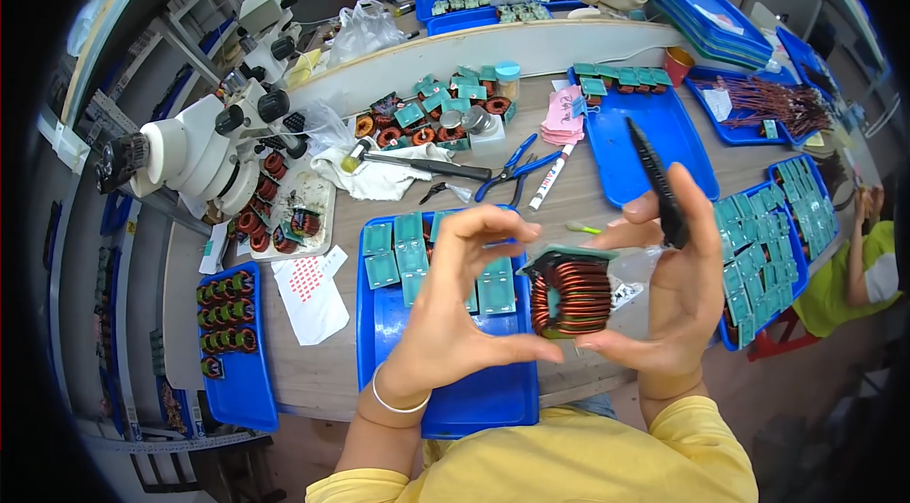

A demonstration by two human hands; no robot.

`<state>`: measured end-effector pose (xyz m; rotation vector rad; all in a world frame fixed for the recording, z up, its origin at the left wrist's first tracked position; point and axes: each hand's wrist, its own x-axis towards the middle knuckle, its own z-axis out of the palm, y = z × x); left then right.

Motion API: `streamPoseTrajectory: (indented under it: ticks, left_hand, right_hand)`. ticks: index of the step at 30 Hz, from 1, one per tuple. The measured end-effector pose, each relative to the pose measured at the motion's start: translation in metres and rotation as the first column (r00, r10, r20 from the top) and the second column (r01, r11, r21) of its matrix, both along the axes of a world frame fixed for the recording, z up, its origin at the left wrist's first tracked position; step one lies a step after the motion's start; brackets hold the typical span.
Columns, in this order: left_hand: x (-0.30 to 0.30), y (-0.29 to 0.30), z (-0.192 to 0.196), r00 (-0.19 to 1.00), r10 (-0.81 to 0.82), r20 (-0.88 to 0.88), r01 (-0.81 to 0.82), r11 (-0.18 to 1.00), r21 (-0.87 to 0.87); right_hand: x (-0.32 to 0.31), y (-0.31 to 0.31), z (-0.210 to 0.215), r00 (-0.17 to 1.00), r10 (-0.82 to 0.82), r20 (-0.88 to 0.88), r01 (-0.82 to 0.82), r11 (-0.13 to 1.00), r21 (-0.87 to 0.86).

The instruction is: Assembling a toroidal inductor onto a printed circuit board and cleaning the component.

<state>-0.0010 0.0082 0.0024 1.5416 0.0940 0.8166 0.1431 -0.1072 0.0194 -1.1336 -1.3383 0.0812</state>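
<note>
A copper-wound toroidal coil (573, 298) on a green circuit board is held up in front of me, above the right side of a blue tray. My left hand (464, 299) curls around its left side, with the thumb at the lower edge and the fingers near the board's upper corner. On the other side my right hand (668, 285) grips it, thumb low and fingers high. Black pointed tweezers (656, 182) are also tucked between the right hand's fingers, tip up. Beneath, the blue tray (389, 351) bears several coils with green boards uppermost, partly hidden by my hands.
A microscope (204, 147) stands at the left. Behind the tray lie a hammer (427, 163), blue-handled pliers (513, 171) and a white marker (553, 177). More blue trays (664, 124) hold boards and parts at the right. Across a low partition (455, 48) another person works.
</note>
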Motion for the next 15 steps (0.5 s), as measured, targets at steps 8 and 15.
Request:
streamPoseTrajectory:
  ticks: [8,15]
  left_hand:
    - [-0.002,0.004,0.005,0.973,0.136,-0.189,-0.053,0.919,0.391]
    - [-0.003,0.002,0.000,0.988,0.105,-0.116,-0.075,0.968,0.239]
  right_hand:
    - [-0.005,0.006,-0.003,0.994,0.021,0.110,-0.017,0.999,-0.040]
    - [-0.003,0.006,-0.001,0.983,-0.065,0.173,0.073,0.997,-0.037]
